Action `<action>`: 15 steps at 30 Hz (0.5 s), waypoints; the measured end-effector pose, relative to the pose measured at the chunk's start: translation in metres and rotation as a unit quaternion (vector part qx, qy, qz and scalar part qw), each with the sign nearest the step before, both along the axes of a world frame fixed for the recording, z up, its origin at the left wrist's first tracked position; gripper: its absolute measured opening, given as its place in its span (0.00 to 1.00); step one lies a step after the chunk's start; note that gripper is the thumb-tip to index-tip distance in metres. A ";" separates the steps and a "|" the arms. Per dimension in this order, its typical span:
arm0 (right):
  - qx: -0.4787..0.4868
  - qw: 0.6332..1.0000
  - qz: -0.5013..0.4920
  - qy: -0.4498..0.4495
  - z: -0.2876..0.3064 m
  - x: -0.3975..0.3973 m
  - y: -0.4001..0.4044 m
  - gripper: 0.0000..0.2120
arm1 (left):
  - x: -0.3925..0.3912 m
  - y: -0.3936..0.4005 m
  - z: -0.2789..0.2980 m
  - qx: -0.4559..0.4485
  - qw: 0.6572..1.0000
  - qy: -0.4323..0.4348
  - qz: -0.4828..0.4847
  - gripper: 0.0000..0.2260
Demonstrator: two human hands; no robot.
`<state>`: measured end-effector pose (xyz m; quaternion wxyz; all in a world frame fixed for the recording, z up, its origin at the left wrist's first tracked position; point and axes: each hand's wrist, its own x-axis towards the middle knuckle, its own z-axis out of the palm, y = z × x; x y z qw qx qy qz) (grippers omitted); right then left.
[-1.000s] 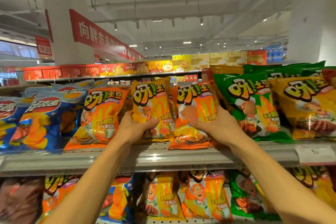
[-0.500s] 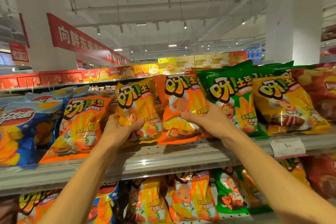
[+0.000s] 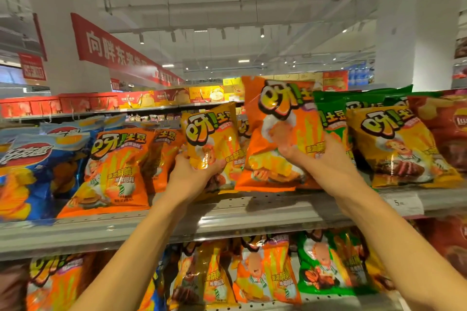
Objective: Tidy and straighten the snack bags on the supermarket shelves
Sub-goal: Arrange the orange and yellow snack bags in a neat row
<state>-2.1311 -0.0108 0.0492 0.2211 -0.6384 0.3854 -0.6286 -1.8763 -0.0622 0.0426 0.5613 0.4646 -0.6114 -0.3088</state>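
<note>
2 crinkly foil snack bags are gripped above the grey metal shelf (image 3: 227, 212), left hand (image 3: 192, 174) clutching the yellow bag (image 3: 212, 139), right hand (image 3: 326, 161) at 3 o'clock pinching the lifted orange bag (image 3: 278, 134), which could slip off.

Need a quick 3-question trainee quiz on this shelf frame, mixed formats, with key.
1. True or false: the left hand holds a yellow bag.
2. Multiple choice: the right hand grips which bag? A) green bag B) orange bag C) blue bag
3. Fill in: the white price tag sits on the front edge of the shelf to the ____ of the right arm.

Key:
1. True; its fingers curl round the bag's lower part.
2. B, the orange bag, which is raised and tilted. The green bag stands behind it, and the blue bag sits far left, untouched.
3. right
</note>
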 end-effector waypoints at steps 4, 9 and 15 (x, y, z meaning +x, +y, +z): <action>-0.027 0.994 -0.099 -0.025 0.003 -0.024 0.020 0.24 | -0.037 0.001 0.001 0.042 0.996 0.009 -0.072 0.22; -0.019 0.986 -0.164 -0.026 -0.005 -0.030 0.028 0.35 | -0.063 -0.003 -0.005 0.033 0.994 -0.049 -0.096 0.22; -0.020 0.987 -0.160 -0.002 -0.005 0.021 0.023 0.35 | -0.024 0.012 -0.009 -0.068 0.963 -0.260 0.002 0.17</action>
